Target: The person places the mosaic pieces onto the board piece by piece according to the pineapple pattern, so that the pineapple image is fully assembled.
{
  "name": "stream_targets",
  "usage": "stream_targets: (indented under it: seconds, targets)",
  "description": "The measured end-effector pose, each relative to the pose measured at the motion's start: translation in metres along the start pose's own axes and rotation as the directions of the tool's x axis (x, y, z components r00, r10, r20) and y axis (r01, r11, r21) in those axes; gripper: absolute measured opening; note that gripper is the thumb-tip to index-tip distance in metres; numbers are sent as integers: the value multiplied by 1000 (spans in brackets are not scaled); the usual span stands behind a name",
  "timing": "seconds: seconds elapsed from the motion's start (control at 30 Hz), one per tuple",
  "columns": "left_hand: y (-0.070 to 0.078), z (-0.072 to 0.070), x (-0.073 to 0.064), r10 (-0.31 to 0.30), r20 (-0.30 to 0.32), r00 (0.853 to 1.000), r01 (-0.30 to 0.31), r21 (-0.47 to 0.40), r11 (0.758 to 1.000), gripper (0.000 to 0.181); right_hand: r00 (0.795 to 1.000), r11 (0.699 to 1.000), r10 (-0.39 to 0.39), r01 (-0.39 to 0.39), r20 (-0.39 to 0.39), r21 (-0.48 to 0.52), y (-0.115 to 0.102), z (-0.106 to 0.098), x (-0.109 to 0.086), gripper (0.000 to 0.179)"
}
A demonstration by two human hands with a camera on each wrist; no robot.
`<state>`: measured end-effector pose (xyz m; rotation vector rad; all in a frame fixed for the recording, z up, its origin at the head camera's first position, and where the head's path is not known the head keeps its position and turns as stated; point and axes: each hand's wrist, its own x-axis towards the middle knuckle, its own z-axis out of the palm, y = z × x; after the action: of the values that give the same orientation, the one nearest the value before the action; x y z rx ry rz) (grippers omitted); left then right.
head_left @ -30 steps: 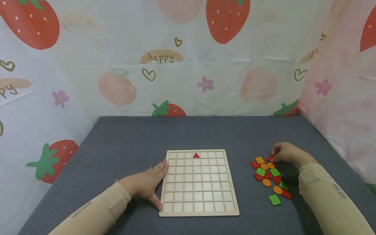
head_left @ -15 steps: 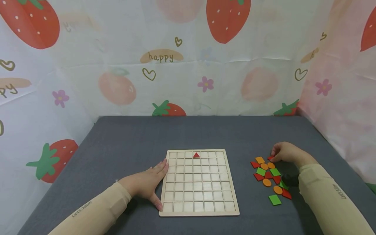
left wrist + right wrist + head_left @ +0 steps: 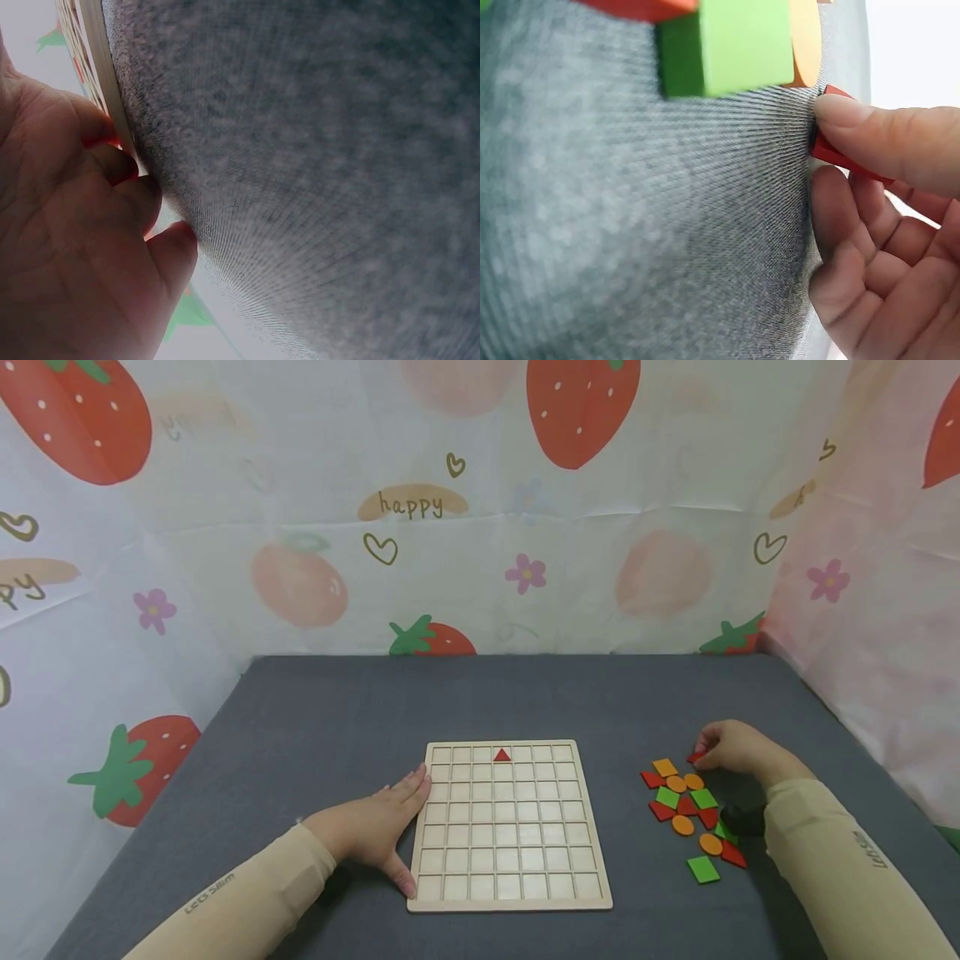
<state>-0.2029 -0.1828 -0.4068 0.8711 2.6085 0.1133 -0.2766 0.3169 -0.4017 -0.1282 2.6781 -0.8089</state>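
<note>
Before a "happy" cloth (image 3: 465,572), a spread left hand (image 3: 375,827), sleeve (image 3: 232,897) marked "Lets Slim", is touching a board (image 3: 510,907) while the right hand (image 3: 742,752) is pinching a red tile (image 3: 832,153).

Appears to be a small tabletop booth curtained off with cloth; cannot be assigned more closely to home, studio or laboratory. Bounded at the back by a white fabric backdrop (image 3: 450,585) printed with red strawberries, purple flowers, gold heart outlines and the word "happy", creased horizontally, with similarly printed side cloths (image 3: 67,685) at left and right. Contains a dark grey table (image 3: 360,702), textured like woven textile in both wrist views, bearing a pale wooden gridded board (image 3: 525,811) and flat red, green and orange tiles (image 3: 702,870).
</note>
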Motion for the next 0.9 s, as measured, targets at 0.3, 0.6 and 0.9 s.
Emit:
stream_targets:
  seconds: [0.3, 0.6, 0.9]
  targets:
    - [2, -2, 0, 0, 0, 1000, 0, -15, 1000, 138, 1000, 1000, -17, 16, 22, 21, -2, -1, -3, 20]
    - [2, -3, -1, -3, 5, 1000, 3, -22, 1000, 138, 996, 998, -8, 2, 92, 62, -2, -2, -3, 24]
    - [1, -1, 0, -2, 3, 1000, 2, -4, 1000, 138, 992, 998, -11, 2, 126, 66, -3, -4, -5, 23]
